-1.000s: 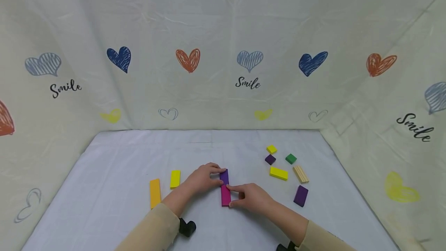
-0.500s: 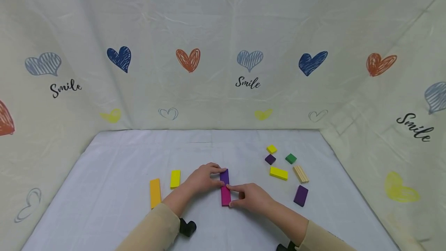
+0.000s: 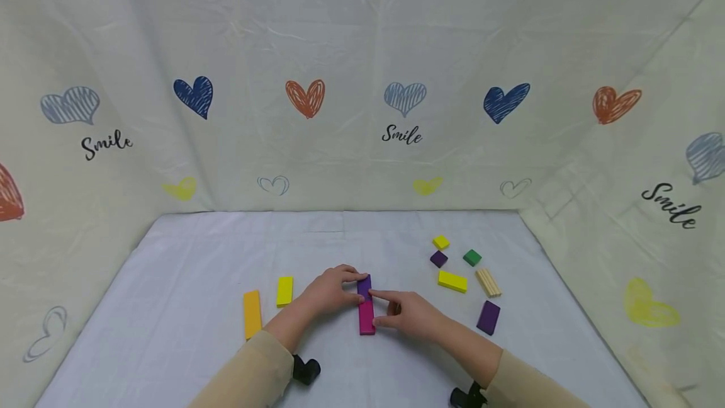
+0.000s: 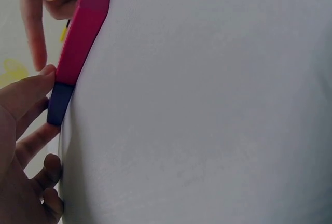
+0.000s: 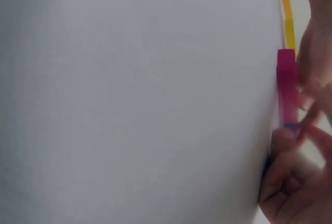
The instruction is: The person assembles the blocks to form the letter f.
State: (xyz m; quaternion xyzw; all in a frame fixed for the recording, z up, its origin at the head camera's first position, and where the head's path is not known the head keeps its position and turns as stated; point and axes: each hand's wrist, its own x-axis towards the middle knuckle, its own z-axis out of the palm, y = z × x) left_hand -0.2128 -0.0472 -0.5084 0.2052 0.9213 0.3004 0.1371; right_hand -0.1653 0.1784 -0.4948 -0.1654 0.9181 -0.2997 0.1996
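A purple block (image 3: 365, 286) and a magenta block (image 3: 367, 318) lie end to end in one line on the white cloth, purple on the far side. My left hand (image 3: 331, 293) pinches the purple block lengthwise, index finger at its far end and thumb by the seam; the left wrist view shows this grip on the purple block (image 4: 60, 103). From the right side, my right hand (image 3: 412, 315) reaches the pair, its extended index fingertip at the purple block's side and its thumb by the magenta block's side. Both right fingertips are along the same side.
Left of the hands lie an orange block (image 3: 252, 315) and a yellow block (image 3: 285, 291). To the right are a long yellow block (image 3: 452, 281), a green block (image 3: 472, 257), a ribbed wooden piece (image 3: 488, 283), a dark purple block (image 3: 488, 318) and small blocks.
My right hand has slid slightly away from me along the blocks, its index fingertip going from the seam to the purple block. My left hand and both blocks stay practically in place.
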